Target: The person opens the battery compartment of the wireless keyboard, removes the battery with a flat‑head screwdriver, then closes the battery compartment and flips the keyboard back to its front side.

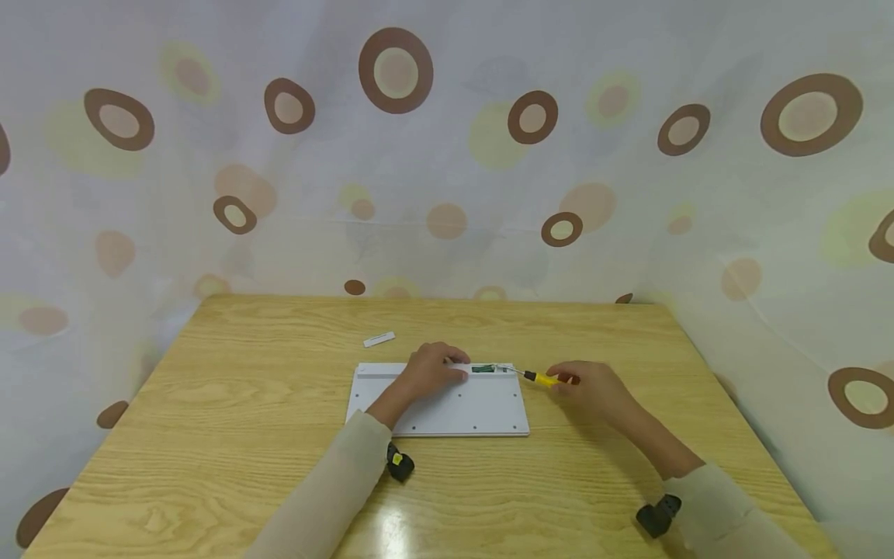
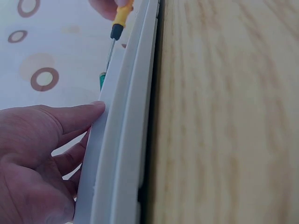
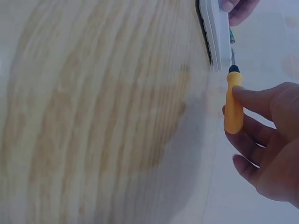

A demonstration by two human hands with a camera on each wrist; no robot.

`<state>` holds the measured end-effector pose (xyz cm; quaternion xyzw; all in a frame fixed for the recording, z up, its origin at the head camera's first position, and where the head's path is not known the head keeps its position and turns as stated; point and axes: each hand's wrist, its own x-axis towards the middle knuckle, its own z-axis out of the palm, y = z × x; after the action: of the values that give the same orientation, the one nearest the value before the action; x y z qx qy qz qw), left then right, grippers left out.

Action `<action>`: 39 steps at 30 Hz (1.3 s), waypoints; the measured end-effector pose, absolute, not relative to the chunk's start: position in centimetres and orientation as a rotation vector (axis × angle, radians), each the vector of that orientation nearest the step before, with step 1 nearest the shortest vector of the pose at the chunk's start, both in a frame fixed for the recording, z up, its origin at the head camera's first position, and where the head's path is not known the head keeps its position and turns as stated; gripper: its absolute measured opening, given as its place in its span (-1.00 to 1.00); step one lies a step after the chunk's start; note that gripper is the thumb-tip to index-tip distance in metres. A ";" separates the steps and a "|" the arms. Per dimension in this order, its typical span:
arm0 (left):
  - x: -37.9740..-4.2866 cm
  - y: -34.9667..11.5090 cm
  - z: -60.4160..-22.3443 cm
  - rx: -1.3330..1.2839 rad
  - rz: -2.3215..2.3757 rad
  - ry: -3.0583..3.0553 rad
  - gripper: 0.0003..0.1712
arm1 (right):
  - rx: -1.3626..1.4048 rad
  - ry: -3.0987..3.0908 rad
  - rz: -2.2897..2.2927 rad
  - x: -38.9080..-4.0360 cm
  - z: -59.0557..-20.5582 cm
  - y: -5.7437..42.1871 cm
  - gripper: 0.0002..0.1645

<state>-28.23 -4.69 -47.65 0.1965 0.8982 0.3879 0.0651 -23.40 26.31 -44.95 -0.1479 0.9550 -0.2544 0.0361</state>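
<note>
A small white plastic strip (image 1: 379,339) lies apart; the left hand (image 1: 428,372) grips a flat white rectangular keyboard (image 1: 492,411), underside up on the wood-grained table (image 1: 244,435). Its green cylindrical battery (image 1: 482,369) could spring out if the yellow-handled screwdriver (image 1: 544,380), pinched by the right hand (image 1: 597,390), pries hard.

White keyboard (image 1: 447,407), back upward and flat on the bench (image 1: 174,435): small dark screws dot the panel, and a raised strip runs along the far edge, held by the left hand (image 1: 427,374). Right of that hand, an open compartment in the strip shows a green battery (image 1: 482,369). Screwdriver (image 1: 543,380), yellow-handled with a black collar, gripped by the right hand (image 1: 594,387); its thin shaft points leftward at the compartment. Narrow white cover (image 1: 379,339), lying slantwise beyond the keyboard's far-left part.
</note>
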 end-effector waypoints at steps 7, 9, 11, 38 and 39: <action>-28.3 -4.7 -47.7 0.580 1.175 2.706 -0.72 | -0.389 2.765 -0.943 -22.9 -45.9 26.0 -0.57; -28.3 -4.6 -47.7 0.579 1.179 2.705 -0.72 | -0.371 2.773 -0.985 -22.6 -46.1 26.0 -0.55; -28.3 -4.6 -47.7 0.576 1.185 2.701 -0.72 | -0.353 2.804 -1.007 -22.2 -46.3 26.2 -0.54; -28.1 -4.5 -47.7 0.563 1.180 2.719 -0.73 | -0.134 3.054 -0.937 -19.4 -47.1 30.9 -0.47; -28.1 -4.5 -47.7 0.564 1.177 2.720 -0.73 | -0.136 3.058 -0.926 -19.4 -47.1 30.9 -0.47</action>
<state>-28.12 -4.51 -47.71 0.1867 0.8998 0.3893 0.0622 -19.40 30.87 -47.12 -0.0425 0.9558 -0.2895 -0.0282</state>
